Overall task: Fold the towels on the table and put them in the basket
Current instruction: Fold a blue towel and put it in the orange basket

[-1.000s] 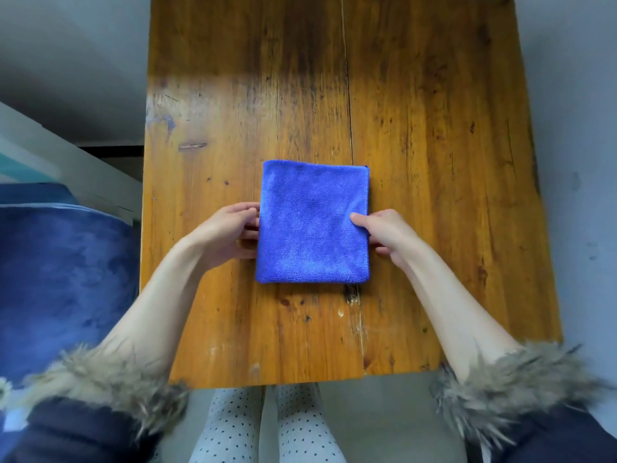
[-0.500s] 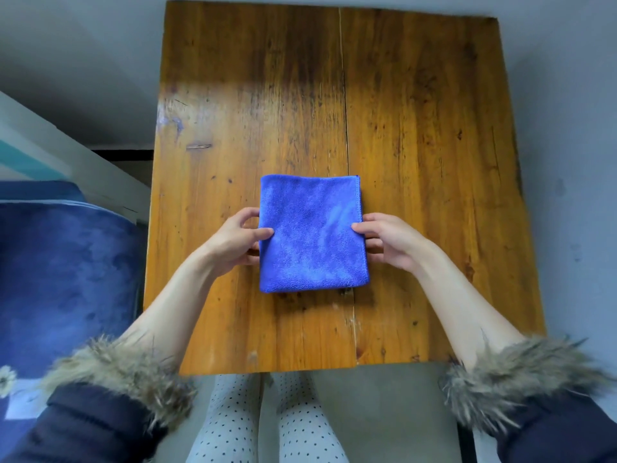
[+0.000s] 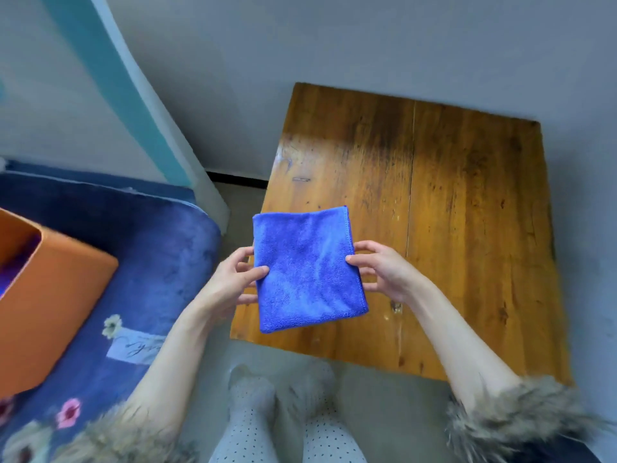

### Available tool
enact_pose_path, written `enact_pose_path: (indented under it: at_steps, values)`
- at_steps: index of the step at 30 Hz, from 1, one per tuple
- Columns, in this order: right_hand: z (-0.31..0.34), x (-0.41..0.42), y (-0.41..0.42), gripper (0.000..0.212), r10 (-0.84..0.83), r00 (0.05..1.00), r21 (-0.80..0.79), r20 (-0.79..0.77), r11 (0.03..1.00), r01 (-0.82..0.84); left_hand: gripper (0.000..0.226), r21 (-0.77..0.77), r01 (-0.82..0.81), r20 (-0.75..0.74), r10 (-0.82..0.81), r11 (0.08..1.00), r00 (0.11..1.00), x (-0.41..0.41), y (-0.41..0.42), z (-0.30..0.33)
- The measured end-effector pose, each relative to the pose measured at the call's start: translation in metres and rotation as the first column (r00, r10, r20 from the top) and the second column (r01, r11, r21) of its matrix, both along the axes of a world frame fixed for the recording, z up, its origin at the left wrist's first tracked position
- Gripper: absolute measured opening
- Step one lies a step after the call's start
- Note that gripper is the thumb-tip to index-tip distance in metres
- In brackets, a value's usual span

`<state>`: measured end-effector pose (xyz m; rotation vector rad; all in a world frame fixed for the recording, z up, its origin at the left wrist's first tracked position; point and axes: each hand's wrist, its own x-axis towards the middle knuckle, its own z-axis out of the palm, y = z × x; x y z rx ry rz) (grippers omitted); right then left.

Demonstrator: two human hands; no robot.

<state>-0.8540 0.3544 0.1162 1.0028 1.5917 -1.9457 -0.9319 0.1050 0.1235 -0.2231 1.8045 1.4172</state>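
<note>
Largest first: the blue floral blanket [image 3: 140,295] fills the lower left, and the orange basket [image 3: 56,295] sits on it at the far left edge, something purple-blue just visible inside (too cut off to name). The wooden table [image 3: 467,228] is now at the right of the view; half a second ago it lay square in front of me, so my head has swung left toward the basket.

The folded blue towel [image 3: 307,269] has come up off the table. Half a second ago it lay flat on the wood with my hands closing on its side edges; now it is lifted, tilted slightly, and hangs over the table's near left corner, partly past the edge.

My left hand [image 3: 230,279] pinches the towel's left edge, thumb on top and fingers underneath. My right hand [image 3: 384,272] pinches the right edge the same way. Both hands are closed on the towel; neither is free.

Judgement: the folding of this towel is done and the carry to the basket has begun. The basket is well apart to my left, so the next move calls for a leftward sweep with the fold held level. Risk: the layers may slip open if one pinch loosens mid-carry.
</note>
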Motion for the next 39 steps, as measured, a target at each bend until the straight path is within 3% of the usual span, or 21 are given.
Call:
enact_pose_path:
  at_steps: [13,23,34,39]
  values:
    - [0.068,-0.103,-0.255,0.018,0.326,0.930,0.102,-0.168,0.944,-0.313,0.023,0.092,-0.317,-0.130,0.327,0.944,0.936,-0.016,-0.266,0.057]
    - [0.073,-0.188,-0.468,0.014,0.616,0.775,0.166,-0.138,0.786,-0.595,0.020,0.063,-0.664,-0.121,0.666,0.745,0.736,-0.012,-0.449,0.057]
    - [0.008,-0.318,-0.575,0.028,0.752,0.658,0.304,0.020,0.623,-0.721,0.026,-0.054,-0.793,-0.096,0.788,0.607,0.609,-0.114,-0.517,-0.023]
    - [-0.059,-0.374,-0.595,0.025,0.807,0.566,0.434,0.166,0.456,-0.777,0.022,-0.122,-0.794,-0.015,0.798,0.596,0.602,-0.167,-0.512,-0.096]
